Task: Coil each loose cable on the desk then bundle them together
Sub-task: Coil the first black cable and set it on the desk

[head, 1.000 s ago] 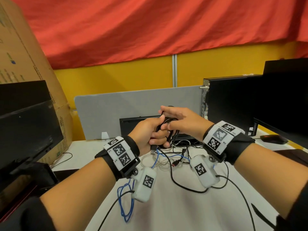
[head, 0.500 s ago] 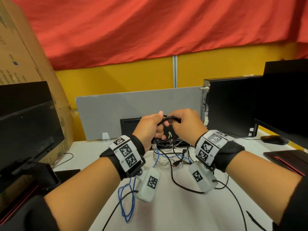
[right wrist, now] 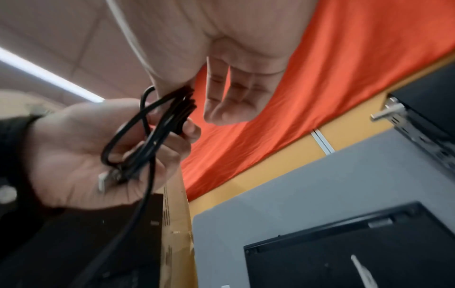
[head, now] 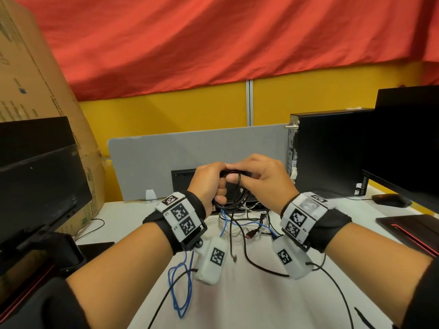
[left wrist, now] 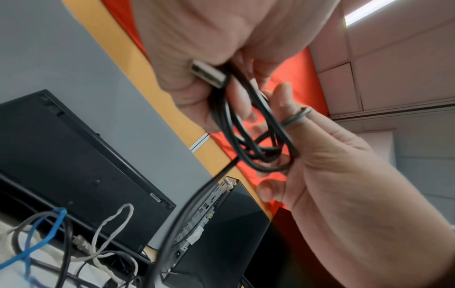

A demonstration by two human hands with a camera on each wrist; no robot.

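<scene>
Above the desk, both hands hold a black cable (head: 234, 198) wound into a small coil. My left hand (head: 219, 187) grips one side of the loops (left wrist: 236, 128), with the silver USB plug (left wrist: 208, 75) sticking out by the palm. My right hand (head: 235, 174) pinches the coil's top; a grey rubber band (left wrist: 295, 117) sits round one of its fingers. The cable's loose tail (head: 242, 236) hangs down to the white desk (head: 249, 305). On the desk lie a blue cable (head: 180, 290) and a white cable (head: 235, 231) in a tangle.
A grey divider (head: 190, 157) stands behind the hands. A monitor (head: 35, 186) and a cardboard box (head: 35, 79) close the left side. A black computer case (head: 332, 150), another monitor (head: 408, 143), a mouse (head: 390, 200) and a black-and-red pad (head: 413, 230) fill the right.
My right hand has come off the left hand's fingers and now pinches the top of the coil. Both hands have sunk a little, and the loops hang wider between them.
</scene>
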